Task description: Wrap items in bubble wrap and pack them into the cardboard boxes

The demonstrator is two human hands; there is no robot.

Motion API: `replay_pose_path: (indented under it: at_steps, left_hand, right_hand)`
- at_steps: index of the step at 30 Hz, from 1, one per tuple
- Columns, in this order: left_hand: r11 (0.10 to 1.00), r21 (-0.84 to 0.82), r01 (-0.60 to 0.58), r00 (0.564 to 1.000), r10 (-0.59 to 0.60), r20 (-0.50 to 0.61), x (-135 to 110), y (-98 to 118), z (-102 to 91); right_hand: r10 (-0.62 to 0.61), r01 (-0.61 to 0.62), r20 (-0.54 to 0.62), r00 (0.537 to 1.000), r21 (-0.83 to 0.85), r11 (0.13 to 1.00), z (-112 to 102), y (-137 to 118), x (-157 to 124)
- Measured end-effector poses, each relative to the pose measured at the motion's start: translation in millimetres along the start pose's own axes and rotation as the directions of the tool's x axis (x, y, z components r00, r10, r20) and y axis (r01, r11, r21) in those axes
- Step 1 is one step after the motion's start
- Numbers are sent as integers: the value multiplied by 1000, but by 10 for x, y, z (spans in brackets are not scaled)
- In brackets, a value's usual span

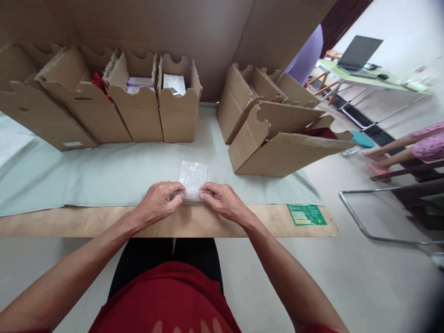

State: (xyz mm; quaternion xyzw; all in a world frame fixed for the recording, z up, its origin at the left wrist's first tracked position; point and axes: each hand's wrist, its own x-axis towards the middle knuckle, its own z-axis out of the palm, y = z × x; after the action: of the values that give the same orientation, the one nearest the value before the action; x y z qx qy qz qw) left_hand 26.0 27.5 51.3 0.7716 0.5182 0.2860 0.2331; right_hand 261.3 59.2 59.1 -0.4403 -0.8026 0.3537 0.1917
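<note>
A small clear bubble-wrap pouch (193, 176) lies on the pale green cloth (104, 175) near the table's front edge. My left hand (158, 201) pinches the pouch's near edge from the left, fingers curled. From the right, my right hand (225, 200) grips that same near edge, fingers pressed together. Both hands meet over the folded strip of the pouch; what is inside it cannot be made out.
Several open cardboard boxes (138, 106) stand in a row at the back left, some holding white packets. More cardboard boxes (277, 138) lie tipped at the right. A green sticker (306, 214) sits on the wooden table edge. Another person's legs (398, 152) and a laptop (359, 53) are at far right.
</note>
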Motion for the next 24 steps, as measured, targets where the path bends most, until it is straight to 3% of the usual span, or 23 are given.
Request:
replay_pose_path:
  at_steps: [4, 6, 9, 12, 14, 16, 18, 21, 24]
  left_hand:
    - [986, -93, 136, 990, -138, -23, 77, -27, 49]
    - [989, -56, 135, 987, -140, -80, 148, -66, 113]
    - [992, 18, 126, 985, -123, -121, 255, -134, 213]
    - [989, 89, 120, 985, -108, -132, 316, -185, 277]
    - [987, 114, 114, 984, -97, -147, 315, -194, 281]
    - [992, 103, 77, 985, -60, -161, 275, -181, 246]
    - [998, 68, 3, 989, 7, -149, 200, -155, 172]
    - [996, 0, -85, 994, 85, -72, 63, -110, 31]
    - [997, -67, -38, 999, 39, 9, -11, -88, -50]
  right_hand:
    - [77, -72, -55, 996, 84, 994, 34, 50, 67]
    - [49, -52, -174, 984, -16, 999, 86, 83, 66]
    - [-130, 40, -330, 935, -268, 963, 167, 116, 8]
    - [-295, 179, -225, 929, -426, 887, 222, 133, -52]
    - [-324, 244, -115, 939, -440, 864, 244, 146, -53]
    - [-301, 244, -80, 950, -409, 879, 247, 155, -23]
    - [-244, 195, -117, 963, -330, 924, 225, 148, 11]
    - [-102, 88, -151, 983, -97, 991, 155, 99, 17]
    - [14, -4, -72, 997, 133, 991, 106, 46, -31]
